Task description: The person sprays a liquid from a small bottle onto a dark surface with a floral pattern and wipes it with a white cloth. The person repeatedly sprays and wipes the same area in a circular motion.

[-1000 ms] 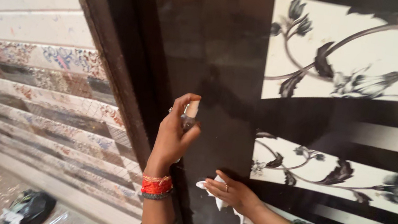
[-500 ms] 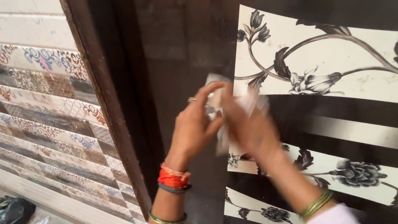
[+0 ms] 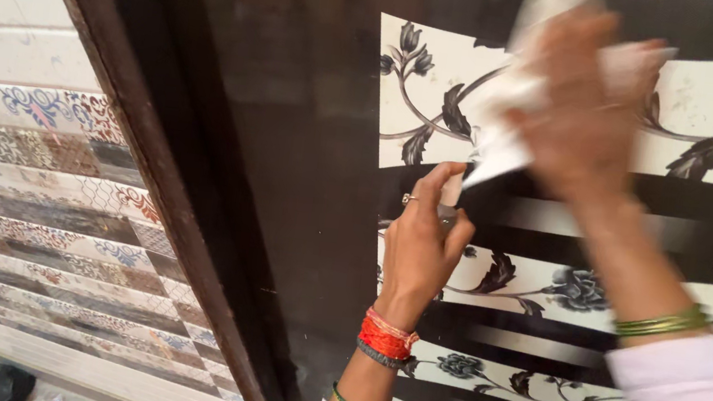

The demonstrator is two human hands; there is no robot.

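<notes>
The left hand (image 3: 419, 252) has its grip closed around a small spray bottle (image 3: 449, 205), with one finger on top. The bottle sits low in front of the dark door (image 3: 310, 131). Up and to the right of that grip, the blurry right hand (image 3: 587, 111) has its grip closed on a white cloth (image 3: 501, 146), pressed on the flower panel (image 3: 426, 73).

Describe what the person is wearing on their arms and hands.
Both arms end in pale pink sleeves. The left hand has a ring on one finger, with red thread wraps, a dark band and a green bangle at the wrist. The right hand, blurred, has thin green bangles at its wrist.
</notes>
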